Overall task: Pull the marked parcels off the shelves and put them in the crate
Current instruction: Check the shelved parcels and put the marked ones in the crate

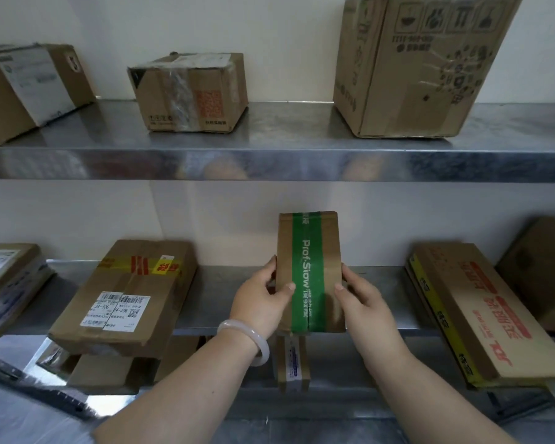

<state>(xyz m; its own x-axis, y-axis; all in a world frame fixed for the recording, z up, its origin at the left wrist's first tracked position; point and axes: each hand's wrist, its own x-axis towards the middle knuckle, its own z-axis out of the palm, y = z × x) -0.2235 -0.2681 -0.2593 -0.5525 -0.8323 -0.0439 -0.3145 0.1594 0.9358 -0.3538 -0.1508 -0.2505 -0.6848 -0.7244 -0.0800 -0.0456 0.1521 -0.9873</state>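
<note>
Two hands, left (260,302) and right (362,302), grip a slim cardboard parcel (311,274) banded lengthwise with green tape.

"Prof.Siow" is printed on the green tape (308,274) of the central parcel (331,251); "J4-J06" is printed on a white label (101,310) of the left parcel (141,283).

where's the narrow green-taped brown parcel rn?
Head view, centre: the green-taped brown parcel is held upright between the left hand and right hand at the front edge of the lower steel shelf, between the yellow-taped carton and the flat red-printed carton.
</note>
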